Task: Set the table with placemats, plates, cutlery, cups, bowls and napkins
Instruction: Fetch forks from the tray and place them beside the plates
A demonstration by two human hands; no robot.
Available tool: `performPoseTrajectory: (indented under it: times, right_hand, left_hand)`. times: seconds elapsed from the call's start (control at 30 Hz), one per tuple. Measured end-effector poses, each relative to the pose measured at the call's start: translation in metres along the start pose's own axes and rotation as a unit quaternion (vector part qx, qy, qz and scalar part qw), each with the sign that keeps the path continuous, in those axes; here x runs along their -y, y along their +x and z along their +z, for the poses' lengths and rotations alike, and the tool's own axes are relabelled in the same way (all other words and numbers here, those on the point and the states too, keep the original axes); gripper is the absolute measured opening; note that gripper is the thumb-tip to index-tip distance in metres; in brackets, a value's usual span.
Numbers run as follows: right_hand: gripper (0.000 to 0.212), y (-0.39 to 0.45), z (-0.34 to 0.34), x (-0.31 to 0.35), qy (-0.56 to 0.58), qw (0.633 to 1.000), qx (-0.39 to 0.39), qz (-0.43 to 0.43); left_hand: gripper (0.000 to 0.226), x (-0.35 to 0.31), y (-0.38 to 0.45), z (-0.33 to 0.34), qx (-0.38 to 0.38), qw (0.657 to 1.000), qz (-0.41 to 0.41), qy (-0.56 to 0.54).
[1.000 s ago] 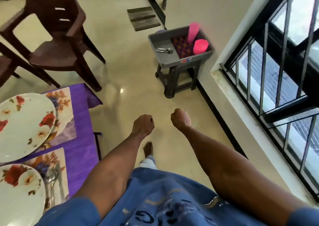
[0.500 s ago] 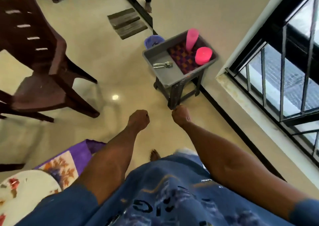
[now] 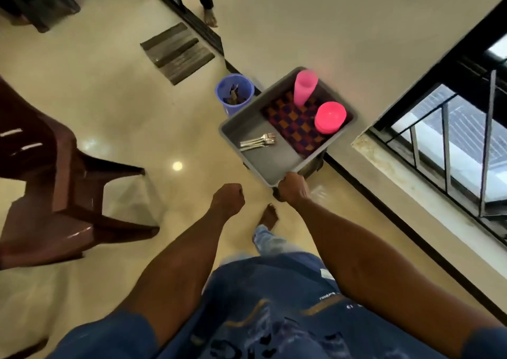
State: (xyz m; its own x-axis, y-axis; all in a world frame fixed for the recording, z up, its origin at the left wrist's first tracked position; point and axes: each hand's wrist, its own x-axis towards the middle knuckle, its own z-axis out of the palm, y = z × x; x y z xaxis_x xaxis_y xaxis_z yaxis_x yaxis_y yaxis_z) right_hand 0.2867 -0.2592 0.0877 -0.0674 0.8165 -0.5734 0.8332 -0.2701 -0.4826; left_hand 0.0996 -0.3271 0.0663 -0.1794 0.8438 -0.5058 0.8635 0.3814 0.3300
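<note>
**Both fists closed near the grey tray of tableware**

A grey tray [image 3: 274, 163] sits on a dark stool against the wall, below and left of the barred window [image 3: 450, 139]. Inside it, a small bundle of forks [image 3: 258, 141] lies on the bare grey floor of the tray, tines pointing toward the wall side. Beside the forks, a chequered purple-and-orange cloth [image 3: 296, 125] covers the other part of the tray. On that cloth stand a tall stack of pink cups [image 3: 304, 87], upright, and near it a low stack of pink bowls [image 3: 330, 117].

The right hand [image 3: 293, 190] is curled into a fist at the near corner of the tray; it overlaps the rim in the view, but whether the fingers actually grip the rim or merely pass in front of it cannot be told. The left hand [image 3: 227, 201] is also balled into a fist, holding nothing, over the floor and well left of the tray.

A blue bucket [image 3: 235, 92] with dark items in it stands on the floor just beside the tray's far left corner. A striped doormat [image 3: 177, 51] lies farther off near a doorway, where another person's bare foot [image 3: 210, 19] shows. A brown plastic chair [image 3: 55, 180] occupies the left side. The wearer's own bare foot [image 3: 269, 216] is on the glossy tiled floor between the two arms.
</note>
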Motion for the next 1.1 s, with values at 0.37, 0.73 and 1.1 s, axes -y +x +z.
performPoseTrajectory:
  times: [0.37, 0.73, 1.1]
  right_hand:
    - [0.015, 0.118, -0.029, 0.045, 0.063, 0.994, -0.019, 0.089]
    - [0.018, 0.211, 0.026, 0.027, 0.099, 0.979, -0.028, 0.175]
    - [0.019, 0.240, 0.045, 0.020, 0.105, 0.979, -0.009, 0.173]
  left_hand:
    - [0.023, -0.032, 0.184, -0.059, 0.044, 0.997, 0.057, 0.013]
    - [0.043, -0.021, 0.320, 0.018, 0.141, 0.987, 0.044, 0.062]
    - [0.035, -0.016, 0.355, 0.038, 0.139, 0.951, 0.197, 0.195]
